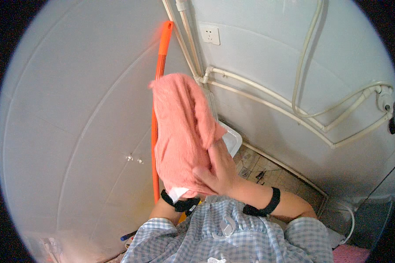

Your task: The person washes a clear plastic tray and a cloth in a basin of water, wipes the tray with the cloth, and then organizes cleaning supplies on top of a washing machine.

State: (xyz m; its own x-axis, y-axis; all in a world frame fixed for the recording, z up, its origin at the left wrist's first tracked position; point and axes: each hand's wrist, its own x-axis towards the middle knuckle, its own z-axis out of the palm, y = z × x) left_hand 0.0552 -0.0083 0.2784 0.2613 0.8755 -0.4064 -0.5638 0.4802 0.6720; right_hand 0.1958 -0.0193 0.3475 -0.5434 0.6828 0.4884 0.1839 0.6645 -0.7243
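Note:
A salmon-pink towel point(180, 127) hangs in folds in front of me at the middle of the head view, with a white patch, perhaps a label, at its lower end. My right hand point(217, 168) grips its lower right side, thumb and fingers pressed against the cloth and partly blurred. My left forearm comes up behind the towel's lower end, a black band around it. The cloth covers my left hand, so its fingers do not show.
An orange pole point(161, 65) leans by the left wall, behind the towel. A white basin point(231, 138) stands on the tiled floor point(272, 171). Pale pipes point(267, 103), a hose point(296, 83) and a socket point(210, 35) line the far wall. Something pink point(351, 254) lies at lower right.

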